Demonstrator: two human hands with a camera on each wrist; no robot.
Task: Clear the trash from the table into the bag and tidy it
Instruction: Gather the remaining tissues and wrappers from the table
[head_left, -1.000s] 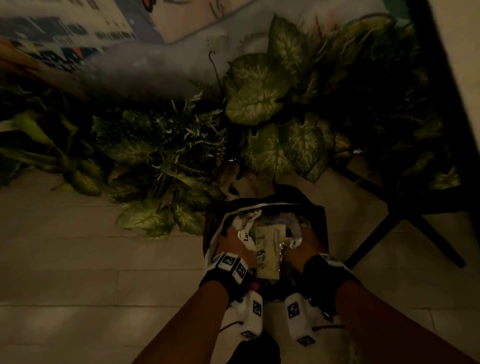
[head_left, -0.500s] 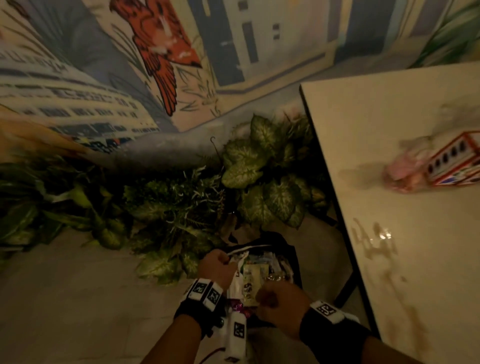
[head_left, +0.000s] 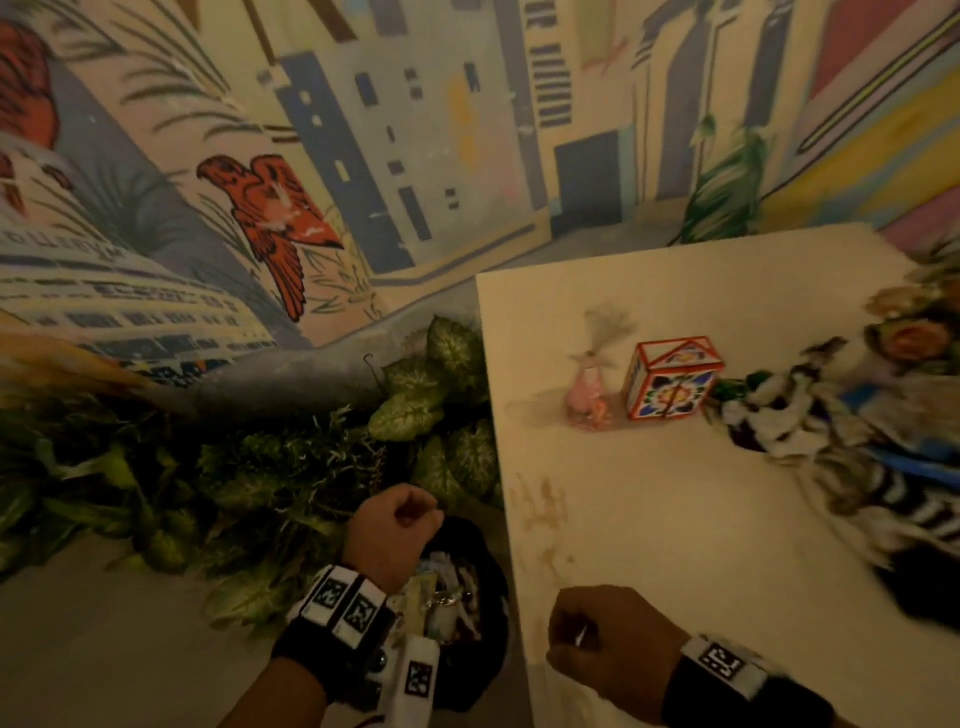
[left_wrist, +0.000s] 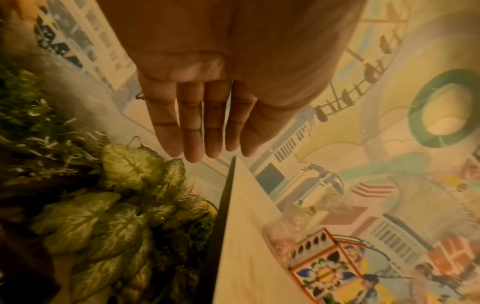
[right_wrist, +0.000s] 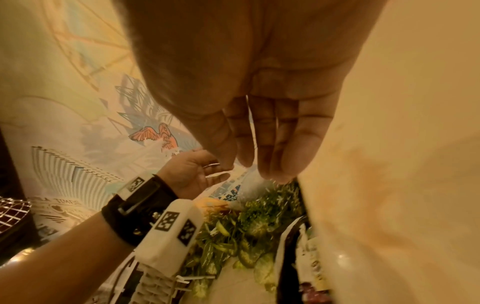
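Note:
A black bag (head_left: 485, 597) stuffed with paper and wrappers stands on the floor by the cream table's (head_left: 675, 545) left edge. My left hand (head_left: 395, 530) hovers above the bag and holds nothing; in the left wrist view its fingers (left_wrist: 197, 127) hang straight. My right hand (head_left: 597, 639) floats over the table's near left corner, fingers (right_wrist: 262, 156) loosely straight and empty. On the table lie a pink clear wrapper (head_left: 587, 397) and, next to it, a painted red-edged box (head_left: 670, 382). The right wrist view shows the bag (right_wrist: 285, 257) below the table edge.
Leafy plants (head_left: 291, 467) crowd the floor left of the table, under a painted mural wall (head_left: 363, 156). A blurred heap of striped cloth and flowers (head_left: 841, 447) fills the table's right side. Brown stains (head_left: 540, 504) mark the table near its left edge.
Both hands have come up out of the bag and let go of the trash. The right hand moved over the table corner. My view lifted from the bag to the tabletop.

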